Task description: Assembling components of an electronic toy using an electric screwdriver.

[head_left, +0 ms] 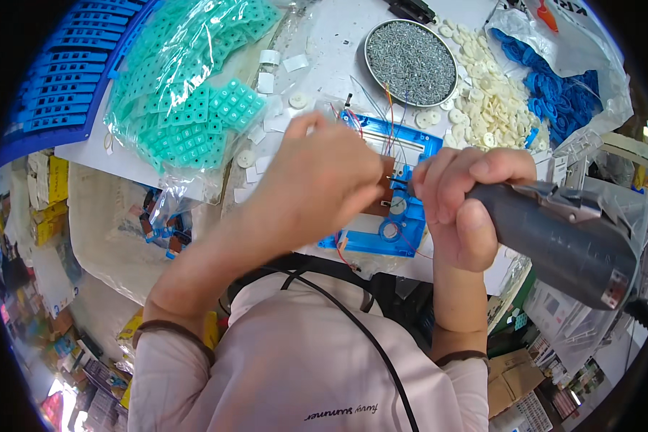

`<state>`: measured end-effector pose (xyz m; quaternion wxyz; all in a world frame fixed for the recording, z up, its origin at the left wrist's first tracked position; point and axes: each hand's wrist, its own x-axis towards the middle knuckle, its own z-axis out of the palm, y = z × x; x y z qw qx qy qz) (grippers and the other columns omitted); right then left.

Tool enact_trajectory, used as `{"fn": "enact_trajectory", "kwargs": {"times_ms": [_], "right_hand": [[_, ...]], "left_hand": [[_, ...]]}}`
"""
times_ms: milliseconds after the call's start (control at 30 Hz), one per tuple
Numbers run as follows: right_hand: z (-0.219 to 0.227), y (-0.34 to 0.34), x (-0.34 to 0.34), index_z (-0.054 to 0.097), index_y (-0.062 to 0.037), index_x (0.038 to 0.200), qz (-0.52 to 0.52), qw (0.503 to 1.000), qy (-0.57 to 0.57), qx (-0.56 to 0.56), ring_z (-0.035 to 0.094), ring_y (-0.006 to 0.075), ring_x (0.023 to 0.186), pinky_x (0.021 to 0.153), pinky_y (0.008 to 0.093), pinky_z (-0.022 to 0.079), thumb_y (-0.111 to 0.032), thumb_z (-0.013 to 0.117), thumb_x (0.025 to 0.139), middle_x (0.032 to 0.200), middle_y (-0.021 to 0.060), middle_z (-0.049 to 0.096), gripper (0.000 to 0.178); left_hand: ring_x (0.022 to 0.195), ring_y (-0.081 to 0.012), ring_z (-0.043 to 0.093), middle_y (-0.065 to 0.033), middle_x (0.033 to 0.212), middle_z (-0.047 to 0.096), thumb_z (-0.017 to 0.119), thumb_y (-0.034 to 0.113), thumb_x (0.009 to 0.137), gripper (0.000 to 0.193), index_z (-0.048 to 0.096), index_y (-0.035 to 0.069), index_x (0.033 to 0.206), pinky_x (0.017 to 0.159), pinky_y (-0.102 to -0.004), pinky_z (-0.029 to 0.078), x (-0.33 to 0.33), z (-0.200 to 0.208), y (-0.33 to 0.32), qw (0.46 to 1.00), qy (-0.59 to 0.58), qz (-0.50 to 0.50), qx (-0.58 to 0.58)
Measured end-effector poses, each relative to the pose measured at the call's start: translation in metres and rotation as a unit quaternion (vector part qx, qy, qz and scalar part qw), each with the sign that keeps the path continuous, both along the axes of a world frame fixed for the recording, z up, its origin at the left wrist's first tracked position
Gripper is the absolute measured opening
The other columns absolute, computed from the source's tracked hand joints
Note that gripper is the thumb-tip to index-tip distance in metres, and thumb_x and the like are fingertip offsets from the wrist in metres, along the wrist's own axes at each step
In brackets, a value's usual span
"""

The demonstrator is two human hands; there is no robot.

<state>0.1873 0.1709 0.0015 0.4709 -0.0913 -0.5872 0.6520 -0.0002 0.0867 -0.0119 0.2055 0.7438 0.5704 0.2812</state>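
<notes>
Pale pink shirt fabric [295, 360] is filling the lower middle, nearest to us, with a black cable [363, 331] curving down across its front. Beyond it, both bare forearms are reaching forward over a white worktop [327, 50]. Our right hand [468, 205] is wrapping firmly around a dark grey electric screwdriver [565, 241], whose body is slanting down toward the lower right while its thin bit is pointing left. Our left hand [327, 176] is hovering over the near left part of the work with its fingers curled inward; we are not able to tell whether they are pinching anything. Between the hands, a bright blue plastic casing [428, 144] is lying on the worktop, partly hidden by them, with a brown circuit board [379, 207] sitting inside it. The bit is ending at this board, though we are not seeing clearly whether it is touching. Thin red wires [391, 108] are rising from the casing's far side. Behind it, a round dish [366, 57] is holding many small silvery screws [410, 63], and cream-coloured discs [493, 108] are lying heaped just to its right. Farther right, blue parts [565, 93] are spilling from clear plastic. At the far left, turquoise keypads [234, 104] are lying in a pile, partly under clear film.
</notes>
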Motion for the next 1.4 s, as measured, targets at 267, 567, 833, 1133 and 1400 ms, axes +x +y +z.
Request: {"fn": "enact_trajectory", "kwargs": {"times_ms": [267, 567, 833, 1133, 1400], "right_hand": [[-0.012, 0.002, -0.009, 0.041, -0.0053, 0.114, 0.006, 1.0, -0.018, 0.024, 0.056, 0.0137, 0.064, 0.066, 0.0332, 0.053, -0.008, 0.069, 0.094, 0.077, 0.0058, 0.058, 0.034], [-0.014, 0.004, -0.012, 0.043, -0.0045, 0.103, 0.029, 0.995, -0.051, 0.078, 0.057, 0.0158, 0.064, 0.065, 0.0314, 0.052, 0.001, 0.065, 0.093, 0.074, 0.0085, 0.059, 0.026], [0.011, 0.0, -0.008, 0.047, -0.0074, 0.111, 0.039, 0.999, -0.007, -0.016, 0.056, 0.0163, 0.061, 0.062, 0.0317, 0.05, -0.01, 0.072, 0.094, 0.071, 0.0051, 0.059, 0.031], [0.032, -0.011, 0.005, 0.05, -0.0123, 0.11, 0.07, 0.996, 0.001, -0.053, 0.057, 0.0184, 0.06, 0.061, 0.0371, 0.05, -0.027, 0.079, 0.091, 0.069, 0.0018, 0.06, 0.038], [0.024, -0.005, 0.008, 0.047, -0.012, 0.113, 0.053, 0.997, 0.0, -0.048, 0.055, 0.0176, 0.064, 0.063, 0.0366, 0.049, -0.023, 0.078, 0.092, 0.072, 0.0027, 0.058, 0.039]], "left_hand": [[0.124, -0.015, 0.065, 0.0016, 0.116, 0.073, 0.074, 0.016, 0.089, 0.009, 0.067, 0.013, 0.095, 0.115, -0.0608, 0.019, 0.019, -0.029, -0.044, 0.999, 0.01, 0.039, 0.022], [0.121, -0.0159, 0.067, 0.0023, 0.114, 0.075, 0.078, 0.017, 0.086, 0.015, 0.066, 0.013, 0.094, 0.115, -0.0613, 0.019, 0.02, -0.037, -0.043, 0.997, -0.002, 0.058, 0.043], [0.113, -0.0167, 0.07, 0.0006, 0.108, 0.076, 0.08, 0.014, 0.084, 0.015, 0.071, 0.013, 0.097, 0.117, -0.0642, 0.018, 0.021, -0.035, -0.04, 0.995, -0.022, 0.074, 0.059], [0.1, -0.0195, 0.072, -0.0019, 0.1, 0.075, 0.083, 0.009, 0.078, 0.021, 0.072, 0.012, 0.096, 0.118, -0.0643, 0.02, 0.024, -0.031, -0.023, 0.988, -0.108, 0.062, 0.092], [0.09, -0.0253, 0.071, -0.0028, 0.092, 0.073, 0.074, 0.017, 0.086, 0.011, 0.074, 0.01, 0.096, 0.1, -0.0501, 0.045, -0.011, -0.013, 0.056, 0.988, -0.145, -0.029, 0.046]]}}
